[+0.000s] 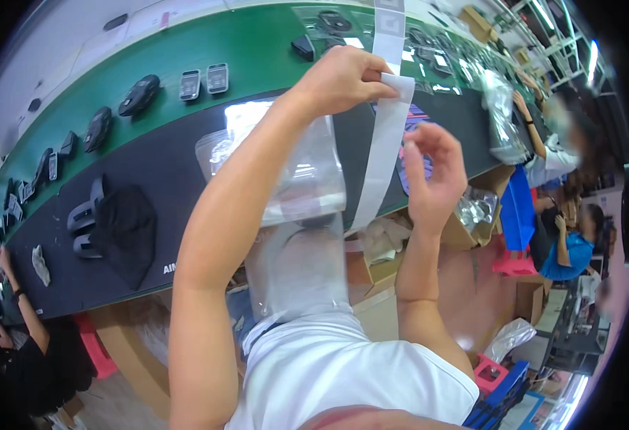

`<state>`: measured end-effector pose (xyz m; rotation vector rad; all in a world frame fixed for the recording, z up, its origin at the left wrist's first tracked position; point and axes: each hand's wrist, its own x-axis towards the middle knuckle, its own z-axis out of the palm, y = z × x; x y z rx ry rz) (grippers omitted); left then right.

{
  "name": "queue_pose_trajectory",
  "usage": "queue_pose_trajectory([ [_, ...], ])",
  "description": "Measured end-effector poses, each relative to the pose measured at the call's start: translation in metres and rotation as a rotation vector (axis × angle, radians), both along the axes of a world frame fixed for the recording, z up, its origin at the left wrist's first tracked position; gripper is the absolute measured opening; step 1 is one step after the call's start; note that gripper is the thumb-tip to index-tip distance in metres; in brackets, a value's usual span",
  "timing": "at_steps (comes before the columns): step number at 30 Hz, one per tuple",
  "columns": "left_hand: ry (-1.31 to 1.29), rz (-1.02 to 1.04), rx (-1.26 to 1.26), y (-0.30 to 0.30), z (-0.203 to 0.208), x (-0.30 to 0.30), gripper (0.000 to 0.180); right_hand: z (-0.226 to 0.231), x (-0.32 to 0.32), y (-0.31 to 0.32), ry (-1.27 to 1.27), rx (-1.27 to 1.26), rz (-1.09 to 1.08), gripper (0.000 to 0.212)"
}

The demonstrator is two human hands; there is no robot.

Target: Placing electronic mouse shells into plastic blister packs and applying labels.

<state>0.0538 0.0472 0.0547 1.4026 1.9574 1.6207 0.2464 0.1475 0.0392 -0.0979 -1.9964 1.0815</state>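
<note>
Black mat [174, 165]: Largest in my remote view, stretching across the worker's bench.
Clear bags [307, 175]: Piled at the mat's middle, partly overhanging its near edge.
White strip [384, 161]: Right of the bags, running across the mat and past its far edge.
Left hand [339, 79]: Thumb and fingers pinch the strip near the mat's far edge.
Right hand [440, 175]: Curled over the mat's right part; I cannot tell whether its fingertips grip anything.
Strip handling: I judge peeling underway; next calls for steady tension.
</note>
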Motion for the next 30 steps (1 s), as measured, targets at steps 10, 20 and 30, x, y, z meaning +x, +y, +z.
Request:
queue_pose_trajectory([
  [10,0.11,-0.141,-0.243,-0.002,0.01,0.014,0.024,0.012,-0.034,0.042,-0.08,-0.142,0.003,0.013],
  [20,0.282,-0.165,-0.133,0.006,-0.005,-0.012,0.051,0.011,0.04,-0.028,0.244,-0.222,0.089,0.011],
  [30,0.162,-0.198,-0.171,-0.001,-0.004,-0.014,0.032,-0.047,0.063,-0.081,-0.468,-0.357,0.321,0.015],
])
